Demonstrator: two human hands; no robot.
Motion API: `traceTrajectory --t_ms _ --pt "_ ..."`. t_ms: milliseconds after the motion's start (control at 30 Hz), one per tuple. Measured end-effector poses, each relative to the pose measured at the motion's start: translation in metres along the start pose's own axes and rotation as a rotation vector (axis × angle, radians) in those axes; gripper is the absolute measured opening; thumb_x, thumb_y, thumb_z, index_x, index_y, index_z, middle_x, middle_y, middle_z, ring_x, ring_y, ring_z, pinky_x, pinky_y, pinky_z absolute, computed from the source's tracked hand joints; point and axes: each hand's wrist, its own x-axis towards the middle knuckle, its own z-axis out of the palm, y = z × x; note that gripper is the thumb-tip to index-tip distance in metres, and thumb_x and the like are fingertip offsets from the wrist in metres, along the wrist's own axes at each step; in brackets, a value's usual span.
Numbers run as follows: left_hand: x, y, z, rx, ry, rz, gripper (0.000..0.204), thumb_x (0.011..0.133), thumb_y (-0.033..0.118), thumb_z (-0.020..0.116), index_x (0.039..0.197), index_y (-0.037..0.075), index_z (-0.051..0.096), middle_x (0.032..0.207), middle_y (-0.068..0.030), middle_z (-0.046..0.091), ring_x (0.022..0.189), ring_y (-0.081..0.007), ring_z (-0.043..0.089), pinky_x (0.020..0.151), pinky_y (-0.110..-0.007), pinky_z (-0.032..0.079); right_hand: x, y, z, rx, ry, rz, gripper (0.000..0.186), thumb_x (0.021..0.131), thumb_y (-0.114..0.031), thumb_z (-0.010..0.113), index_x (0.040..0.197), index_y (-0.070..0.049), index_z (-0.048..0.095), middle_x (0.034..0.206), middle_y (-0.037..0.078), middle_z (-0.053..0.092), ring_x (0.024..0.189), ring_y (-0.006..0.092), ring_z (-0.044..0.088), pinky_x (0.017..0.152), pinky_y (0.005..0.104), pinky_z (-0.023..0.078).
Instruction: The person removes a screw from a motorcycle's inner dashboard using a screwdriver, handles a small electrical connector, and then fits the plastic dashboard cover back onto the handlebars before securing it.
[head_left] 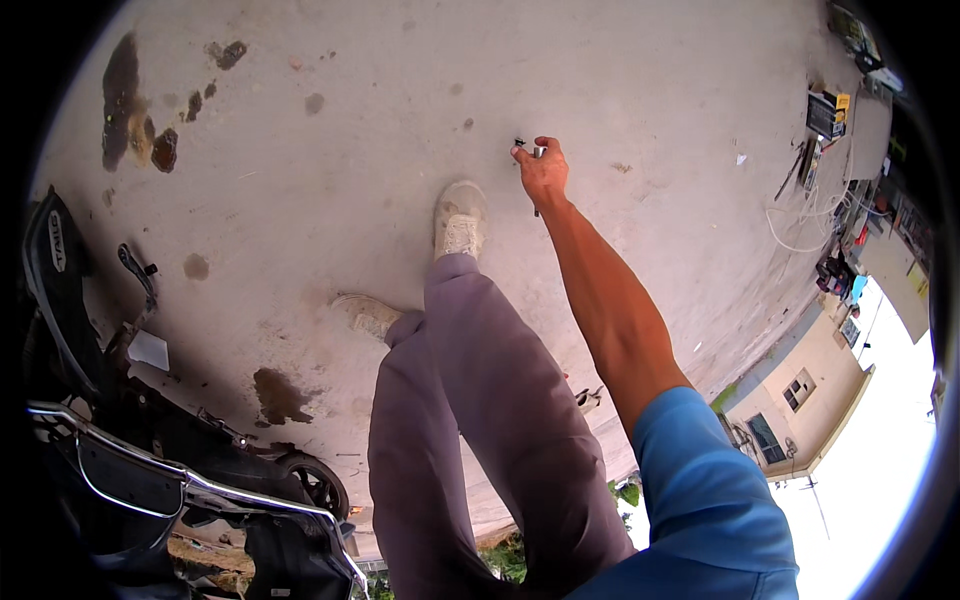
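Tool (539, 153), slim and metal, sits in the person's right hand (544, 178), out at one o'clock from the middle of the view, over the pale ground (380, 130). From where I stand, the fingers are curled narrow about it: a bright piece shows between them, and a thin dark end pokes out by the wrist. A dark part (519, 142) shows on the thumb side, apparently pinched, though it is too tiny to identify. The left hand is out of view, so I cannot tell its grip.

Handling this well, I judge, calls for a firm but relaxed hold, with the part pinned apart from the tool so that neither slips. Drawing the outstretched arm (610, 300) in would give steadier control. Footing matters too: the front shoe (460, 225) points toward twelve, dark stains (120, 100) lie at ten, the bike (180, 425) stands at eight, and a loose white cable (800, 250) trails near three.
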Motion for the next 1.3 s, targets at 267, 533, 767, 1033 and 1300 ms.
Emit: traceTrajectory --t_ms 267,533,767,1033,1300 --pt "0.016 -0.012 0.006 0.023 0.025 -0.019 0.063 0.103 0.054 0.030 0.086 0.000 0.058 0.075 -0.0066 0.058 0.061 -0.0165 0.050 0.054 -0.028 0.043 0.025 0.018 0.016 0.014 0.012 -0.057 0.035 0.083 -0.017 0.073 0.112 -0.001 0.060 0.095 0.015 0.070 0.083 0.0267 0.066 0.076 0.0384 0.052" --pt "0.003 -0.006 -0.021 -0.015 0.051 -0.053 0.061 0.103 0.053 0.031 0.086 0.001 0.058 0.075 -0.0065 0.058 0.061 -0.0163 0.050 0.054 -0.028 0.043 -0.088 -0.065 -0.062 0.958 -0.511 0.021 0.027 0.090 -0.004 0.069 0.117 -0.003 0.062 0.100 0.009 0.070 0.055 0.0042 0.040 0.046 0.0224 0.033" --pt "-0.005 0.006 -0.039 -0.066 0.043 -0.066 0.060 0.103 0.052 0.031 0.086 0.001 0.059 0.075 -0.0063 0.059 0.061 -0.0160 0.051 0.054 -0.027 0.043 -0.163 -0.139 -0.127 1.220 -0.794 0.046 0.033 0.092 -0.004 0.067 0.124 -0.004 0.060 0.105 0.011 0.068 0.057 0.0056 0.039 0.050 0.0215 0.034" --pt "-0.013 0.016 -0.071 -0.111 0.075 -0.069 0.058 0.103 0.051 0.032 0.087 0.002 0.059 0.076 -0.0062 0.060 0.062 -0.0158 0.051 0.054 -0.027 0.044 -0.207 -0.182 -0.157 1.244 -0.924 -0.014 0.033 0.091 -0.002 0.066 0.124 -0.005 0.060 0.106 0.012 0.066 0.058 0.0059 0.040 0.051 0.0213 0.036" --pt "-0.020 0.027 -0.105 -0.158 0.118 -0.077 0.057 0.104 0.050 0.033 0.087 0.002 0.059 0.076 -0.0060 0.060 0.062 -0.0155 0.052 0.054 -0.027 0.044 -0.245 -0.216 -0.175 1.133 -0.975 -0.107 0.031 0.087 0.001 0.070 0.117 -0.007 0.064 0.102 0.012 0.068 0.058 0.0063 0.045 0.050 0.0213 0.038"
